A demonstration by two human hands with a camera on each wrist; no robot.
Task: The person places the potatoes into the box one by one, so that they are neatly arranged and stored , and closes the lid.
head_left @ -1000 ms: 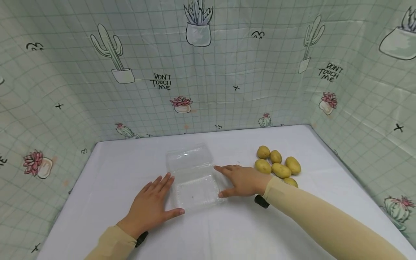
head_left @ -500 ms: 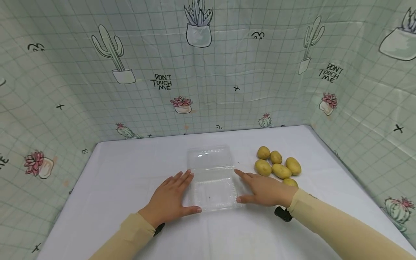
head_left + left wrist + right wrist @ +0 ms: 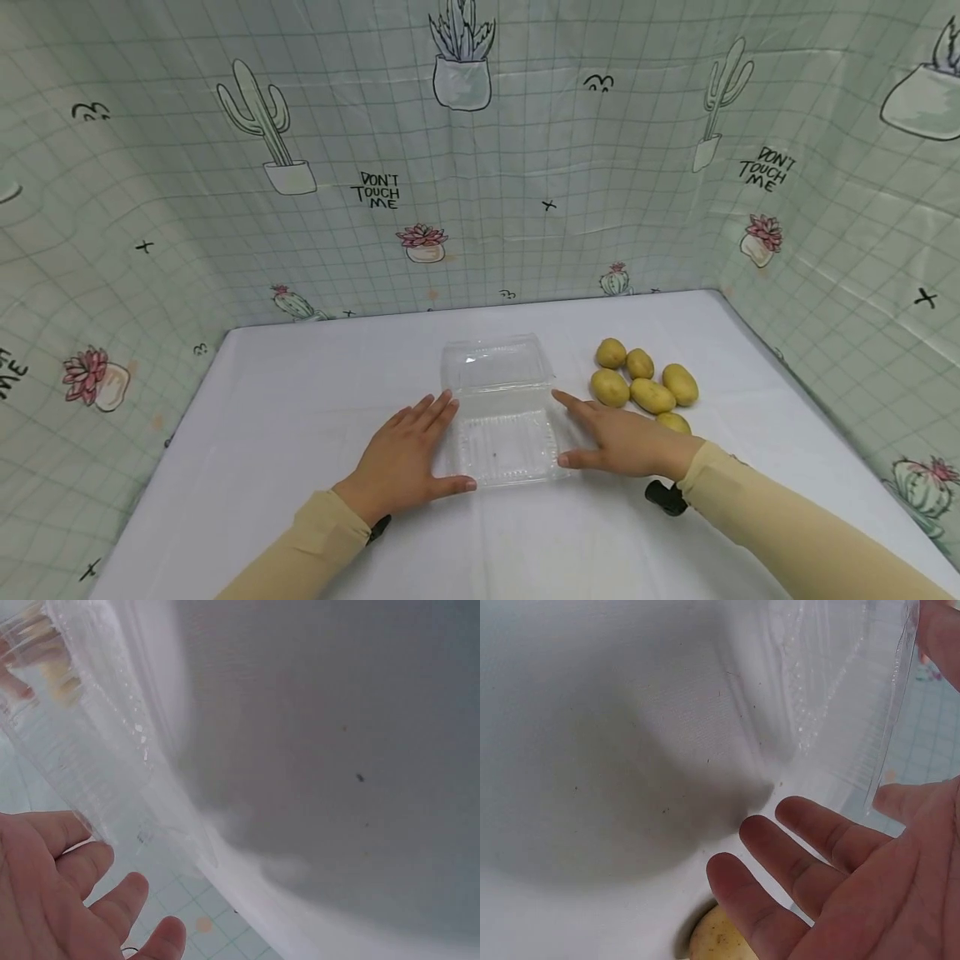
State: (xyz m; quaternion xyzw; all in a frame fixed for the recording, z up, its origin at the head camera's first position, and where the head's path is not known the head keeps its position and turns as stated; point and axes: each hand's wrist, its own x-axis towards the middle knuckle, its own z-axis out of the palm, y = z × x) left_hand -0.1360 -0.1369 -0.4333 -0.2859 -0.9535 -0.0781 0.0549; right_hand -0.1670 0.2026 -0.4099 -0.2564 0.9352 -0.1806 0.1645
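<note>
A clear plastic clamshell container point(image 3: 508, 446) lies opened out on the white table, its lid point(image 3: 497, 365) folded back toward the far side. My left hand point(image 3: 397, 467) is along its left side, fingers straight and thumb at the near left corner. On the opposite side, my right hand point(image 3: 626, 440) has its index fingertip and thumb at the container's edge. In the left wrist view the fingers point(image 3: 124, 904) extend by the container wall point(image 3: 82, 765). The right wrist view shows spread fingers point(image 3: 795, 877) beside the container point(image 3: 836, 712), with a potato point(image 3: 721, 941) below them.
Several yellow potatoes point(image 3: 652, 396) lie grouped to the right, just beyond my right wrist. The white table point(image 3: 322, 367) is enclosed at the back and sides by a checked curtain point(image 3: 495, 242) with cactus prints.
Both hands have moved to the right along with the container, most of it in the first half second and only slightly since. The potatoes have stayed put.
</note>
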